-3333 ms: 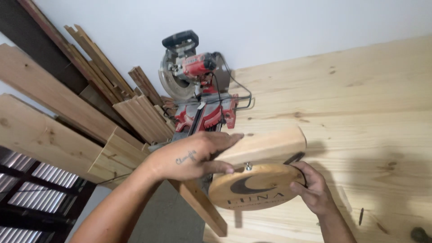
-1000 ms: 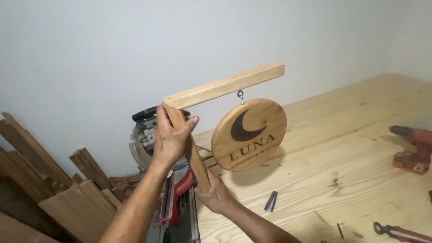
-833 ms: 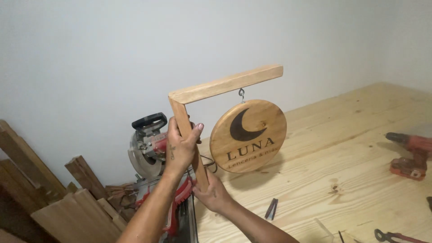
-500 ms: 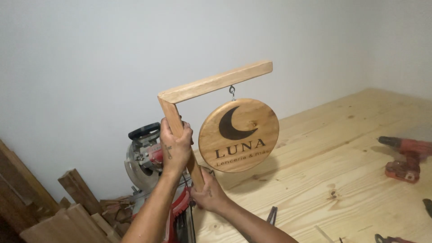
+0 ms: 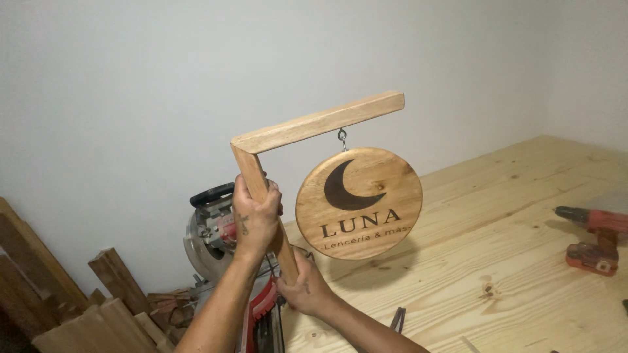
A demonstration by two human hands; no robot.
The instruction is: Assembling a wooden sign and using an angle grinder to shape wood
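**Head view: both hands clamp an upright wooden bracket with a hanging round sign**

Head view shows the left hand wrapped shut around the middle of the bracket post, fingers curled over its front face. The right hand is closed on the foot of the same post, at about 5 o'clock from the left hand. The post leans slightly, its top towards 11 o'clock.

From the top of the post a crossbeam runs out towards 2 o'clock. Near its far end a small metal hook carries the round wooden sign, which bears a dark crescent and lettering. The sign hangs free in the air at 3 o'clock from the left hand, apart from the post and clear of the workbench.

As I judge it, the step in hand is holding the finished bracket up for a look. Since the sign dangles from one hook, any tilt or set-down calls for a slow, level movement with both grips firm.

Behind the hands, at 8 o'clock, stands a mitre saw, with wood offcuts further left against the wall. A red drill lies on the bench at 3 o'clock, well apart.
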